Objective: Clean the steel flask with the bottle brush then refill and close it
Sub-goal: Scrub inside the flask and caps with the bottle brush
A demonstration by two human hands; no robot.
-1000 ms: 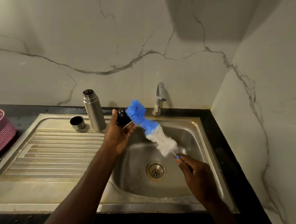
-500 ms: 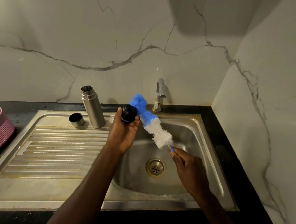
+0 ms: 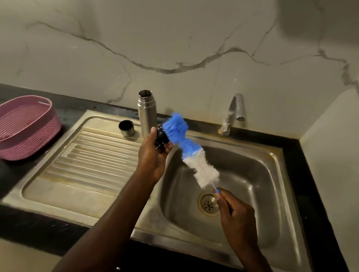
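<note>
Head view, sink station. Left hand (image 3: 155, 155) grips a black flask stopper (image 3: 161, 135) between thumb and curled fingers, held above the left edge of the sink basin (image 3: 254, 177). Right hand (image 3: 235, 216) pinches the thin handle of the bottle brush (image 3: 191, 152) at its lower end, over the drain (image 3: 209, 204). Brush runs diagonally up and to the left: white bristles nearest the right hand, blue bristles at the far end, the blue tip pressed against the stopper. Steel flask (image 3: 146, 114) stands upright and uncapped on the back edge of the ribbed draining board (image 3: 91, 161), just behind the left hand, mouth open. Steel cup lid (image 3: 126, 128) sits just left of the flask, open side up, close beside it; contact between the two cannot be judged. Tap (image 3: 233, 114) is mounted behind the basin, spout pointing toward it; no water visible. Pink plastic basket (image 3: 20, 126) rests on the dark counter (image 3: 311, 187) at the far left, well apart from the flask. Marble-pattern wall (image 3: 181, 40) behind and to the right.
</note>
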